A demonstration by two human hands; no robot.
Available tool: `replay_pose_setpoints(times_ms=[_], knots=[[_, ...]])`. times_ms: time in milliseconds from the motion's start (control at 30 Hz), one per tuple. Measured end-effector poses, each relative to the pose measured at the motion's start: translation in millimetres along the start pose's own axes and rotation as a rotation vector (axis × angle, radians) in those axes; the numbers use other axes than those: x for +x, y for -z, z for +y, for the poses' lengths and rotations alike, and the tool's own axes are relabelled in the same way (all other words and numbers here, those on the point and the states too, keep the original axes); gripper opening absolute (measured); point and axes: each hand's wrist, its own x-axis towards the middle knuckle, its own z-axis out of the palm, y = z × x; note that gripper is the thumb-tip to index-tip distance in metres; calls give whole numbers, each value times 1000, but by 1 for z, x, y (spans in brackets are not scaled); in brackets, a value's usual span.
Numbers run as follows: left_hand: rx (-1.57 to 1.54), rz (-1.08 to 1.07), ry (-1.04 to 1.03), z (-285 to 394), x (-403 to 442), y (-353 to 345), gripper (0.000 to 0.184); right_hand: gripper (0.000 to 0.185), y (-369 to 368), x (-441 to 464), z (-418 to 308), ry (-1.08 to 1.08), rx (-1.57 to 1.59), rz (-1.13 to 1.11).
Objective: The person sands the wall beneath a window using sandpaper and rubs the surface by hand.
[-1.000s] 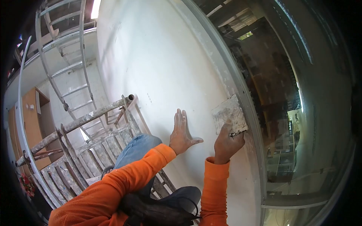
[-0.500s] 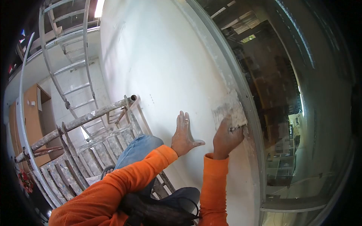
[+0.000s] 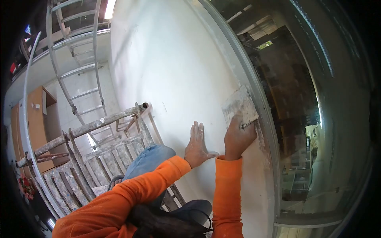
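Observation:
My left hand [image 3: 196,147] lies flat against the white wall [image 3: 174,67], its fingers pointing up and the thumb spread to the right. A broad putty knife [image 3: 240,106] is gripped in my right hand [image 3: 239,137]; its whitish, smeared blade rests at the wall's right edge, beside the grey window frame [image 3: 257,79]. Its handle is mostly hidden in my fist. Rough whitish filler [image 3: 261,137] shows along the edge next to the frame. White smears mark the fingers of my left hand.
My jeans-clad knee [image 3: 152,155] is over a paint-spattered slatted platform [image 3: 95,168] with a spattered metal rail [image 3: 89,129]. A metal ladder [image 3: 79,71] stands behind at the upper left, with a wooden cabinet [image 3: 37,115] below. Glass panes [image 3: 293,119] fill the right side.
The putty knife's blade has changed its tilt, and more of its face shows. My left hand stays flat on the wall. The whole view has shifted slightly.

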Motion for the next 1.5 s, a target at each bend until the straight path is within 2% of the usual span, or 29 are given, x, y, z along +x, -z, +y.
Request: replay_pose_setpoints(times_ms=[133, 200, 233, 333, 367, 400, 467, 567, 600, 667, 767, 867, 933, 1033, 1133, 1200, 1233, 1300, 1433, 1500], knots=[[-5, 59, -25, -22, 3, -17, 131, 27, -46, 26, -19, 7, 14, 4], [125, 164, -190, -36, 1, -29, 129, 28, -62, 34, -18, 147, 16, -4], [168, 197, -244, -38, -1, -32, 129, 27, -62, 31, -17, 46, 83, -76], [117, 116, -173, -19, 2, -14, 131, 27, -33, 8, -1, 76, 32, -81], [73, 58, -89, -7, 2, -3, 132, 25, -23, 1, 12, 249, 38, 10], [29, -4, -3, -2, 2, 2, 133, 25, -10, -6, 13, 250, 37, 9], [15, 0, -10, -2, 0, 1, 135, 24, 18, -16, 6, 50, 3, -22], [0, 18, -27, -4, -1, 0, 136, 23, 27, -19, 5, -54, 69, -8], [-9, 27, -31, -4, -1, 0, 136, 23, 25, -19, 6, -55, 70, -8], [-11, 26, -28, -5, -1, -1, 136, 24, 16, -14, 6, 87, 78, 34], [-14, 59, -53, -10, 0, -6, 136, 26, -6, -1, 4, 127, -35, -25], [4, 103, -97, -20, 1, -16, 137, 28, -37, 16, -14, 137, 33, -29], [25, 121, -120, -18, 1, -14, 137, 27, -31, 10, -10, 163, 89, -33], [-26, 29, -36, -5, 2, -1, 136, 26, 7, -18, 9, 146, 24, -47], [0, 18, -19, -4, -1, -2, 136, 26, 39, -30, 11, 41, 83, 11], [26, 17, -20, -2, 0, 0, 136, 26, 49, -27, 12, -131, 69, 21], [26, 15, -21, -2, -1, 0, 136, 26, 50, -26, 16, -132, 68, 23], [-29, -8, -29, -3, -1, 2, 136, 26, 44, -21, 25, 42, 41, 28], [4, -28, 1, -4, 0, 1, 135, 26, 23, -6, 19, 133, 7, 65], [-6, 47, -35, -6, -1, -3, 134, 26, 7, 3, 12, 121, 12, 51]])
